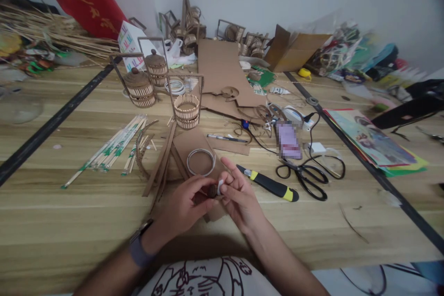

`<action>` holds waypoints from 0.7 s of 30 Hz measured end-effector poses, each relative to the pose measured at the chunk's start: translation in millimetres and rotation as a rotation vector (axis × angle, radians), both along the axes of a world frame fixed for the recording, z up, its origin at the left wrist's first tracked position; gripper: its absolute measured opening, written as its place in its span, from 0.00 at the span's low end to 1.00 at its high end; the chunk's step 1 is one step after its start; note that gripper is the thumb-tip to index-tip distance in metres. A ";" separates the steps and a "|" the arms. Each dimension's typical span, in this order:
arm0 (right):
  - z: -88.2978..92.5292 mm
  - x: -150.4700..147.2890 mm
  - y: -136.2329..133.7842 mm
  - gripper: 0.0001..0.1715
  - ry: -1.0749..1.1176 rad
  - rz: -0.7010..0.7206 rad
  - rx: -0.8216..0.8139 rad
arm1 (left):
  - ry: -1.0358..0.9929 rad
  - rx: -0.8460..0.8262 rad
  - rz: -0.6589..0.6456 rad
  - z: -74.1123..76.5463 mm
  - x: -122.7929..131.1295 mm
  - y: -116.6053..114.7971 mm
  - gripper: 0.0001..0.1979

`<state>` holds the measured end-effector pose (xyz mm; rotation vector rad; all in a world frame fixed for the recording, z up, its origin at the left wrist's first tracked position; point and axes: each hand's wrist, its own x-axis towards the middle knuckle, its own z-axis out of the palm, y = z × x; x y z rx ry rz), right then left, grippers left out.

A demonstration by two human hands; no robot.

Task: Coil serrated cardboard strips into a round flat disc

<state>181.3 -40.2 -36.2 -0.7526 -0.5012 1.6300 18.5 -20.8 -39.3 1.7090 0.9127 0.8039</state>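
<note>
My left hand [183, 206] pinches a small dark brown round piece [212, 190] at its fingertips, low in the middle of the wooden table [69, 222]. My right hand [237, 196] meets it from the right, fingers curled, with a small white bit [219, 187] at the thumb and forefinger against the brown piece. A watch sits on my left wrist. Just beyond the hands lies a cardboard sheet [194, 148] with a thin ring [200, 162] on it.
A yellow-and-black utility knife [272, 186] and black scissors [307, 176] lie right of the hands. Wrapped chopsticks [111, 148] and cardboard strips lie to the left. Small slatted baskets [186, 111] with frames, cut cardboard, a phone [288, 140], cables and coloured paper [374, 141] fill the far side.
</note>
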 end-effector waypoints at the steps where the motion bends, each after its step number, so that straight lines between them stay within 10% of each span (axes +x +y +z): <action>1: 0.0 -0.7 -0.2 0.35 -0.004 -0.003 -0.008 | 0.003 -0.009 0.000 0.3 0.0 -0.4 0.13; 21: -9.0 11.4 -1.6 0.35 -0.620 -0.043 0.363 | 0.033 -0.022 0.017 2.4 -2.1 -1.8 0.12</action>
